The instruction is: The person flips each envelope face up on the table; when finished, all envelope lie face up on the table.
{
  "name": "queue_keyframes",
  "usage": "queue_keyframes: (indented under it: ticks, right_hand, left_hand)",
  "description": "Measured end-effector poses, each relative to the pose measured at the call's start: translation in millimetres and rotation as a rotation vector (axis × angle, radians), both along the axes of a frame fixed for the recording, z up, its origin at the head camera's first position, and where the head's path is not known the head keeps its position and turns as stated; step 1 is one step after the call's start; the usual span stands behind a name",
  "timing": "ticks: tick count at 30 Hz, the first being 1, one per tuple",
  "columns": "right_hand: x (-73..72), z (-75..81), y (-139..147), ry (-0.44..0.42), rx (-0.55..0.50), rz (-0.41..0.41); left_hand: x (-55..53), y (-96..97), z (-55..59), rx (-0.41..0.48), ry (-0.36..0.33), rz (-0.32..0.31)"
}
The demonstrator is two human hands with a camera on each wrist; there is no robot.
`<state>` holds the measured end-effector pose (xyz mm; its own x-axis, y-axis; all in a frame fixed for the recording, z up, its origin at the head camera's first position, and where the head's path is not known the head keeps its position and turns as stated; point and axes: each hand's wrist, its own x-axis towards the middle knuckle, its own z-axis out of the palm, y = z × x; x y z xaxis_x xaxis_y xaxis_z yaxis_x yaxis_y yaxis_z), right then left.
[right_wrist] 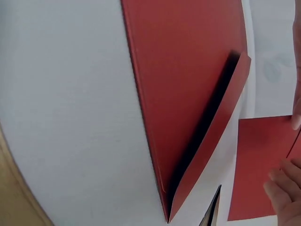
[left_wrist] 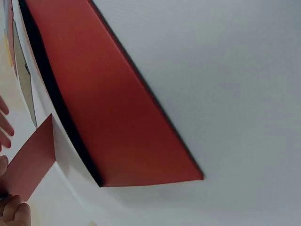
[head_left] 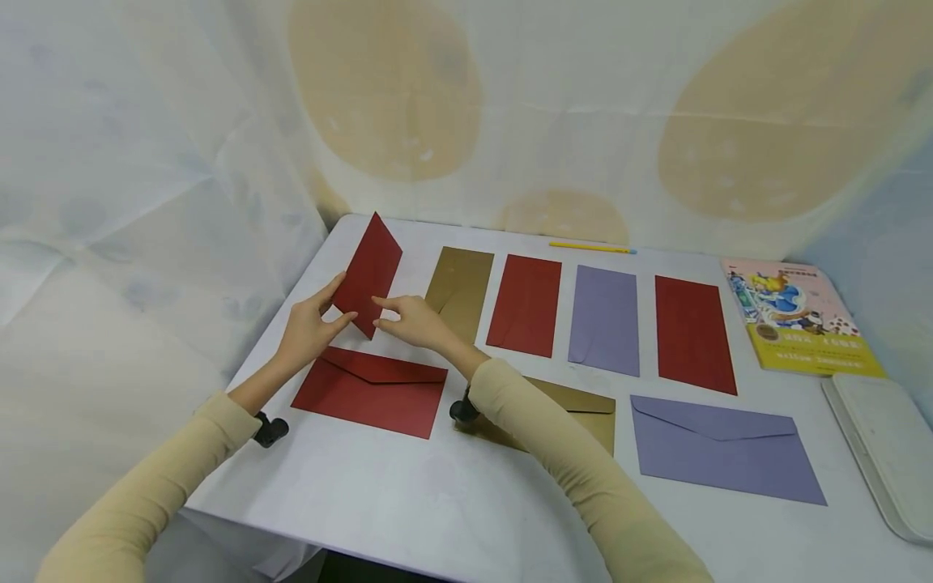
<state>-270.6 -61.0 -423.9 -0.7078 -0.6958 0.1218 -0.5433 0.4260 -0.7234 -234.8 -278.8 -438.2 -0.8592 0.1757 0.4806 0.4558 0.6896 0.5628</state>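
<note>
A red envelope (head_left: 368, 271) stands tilted up off the table. My left hand (head_left: 306, 328) grips its lower left side between thumb and fingers. My right hand (head_left: 415, 318) is at the envelope's lower right, with extended fingertips right at its face. In the right wrist view, the right hand's fingers (right_wrist: 283, 186) overlap the raised envelope (right_wrist: 254, 165) beside a dark flap line. Just in front of both hands lies another red envelope (head_left: 372, 397), its flap toward the back; in the left wrist view this envelope (left_wrist: 103, 103) fills the middle.
Behind, a gold envelope (head_left: 461, 283), a red one (head_left: 525, 304), a purple one (head_left: 603, 320) and another red one (head_left: 692, 332) lie in a row. A gold envelope (head_left: 583, 401) under the right forearm and a purple one (head_left: 722, 453) lie nearer. Pencil (head_left: 592, 247), book (head_left: 802, 316) and white case (head_left: 885, 453) lie around.
</note>
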Motion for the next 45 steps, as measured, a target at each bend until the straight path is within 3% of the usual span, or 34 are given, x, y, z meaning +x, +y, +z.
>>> queue_keyframes:
  ticks: [9, 24, 33, 42, 45]
  right_hand:
    - [0.0, -6.7, 0, 0.007, 0.186, 0.090]
    - [-1.4, -12.0, 2, 0.071, 0.298, 0.131]
    - [-0.3, -10.6, 4, 0.080, 0.327, 0.125]
    - [-5.3, -15.5, 5, 0.057, 0.334, 0.101]
    - [-6.8, -16.1, 5, 0.053, 0.340, 0.110]
  left_hand:
    - [-3.1, -8.9, -1.9, 0.059, -0.094, 0.062]
    - [-6.8, -13.9, -12.2, 0.060, -0.254, 0.082]
    - [-12.8, -13.3, -23.6, -0.046, -0.290, 0.125]
    - [-17.7, -7.7, -21.3, -0.235, -0.318, 0.128]
    - [-17.5, -7.1, -21.4, -0.272, -0.358, 0.139]
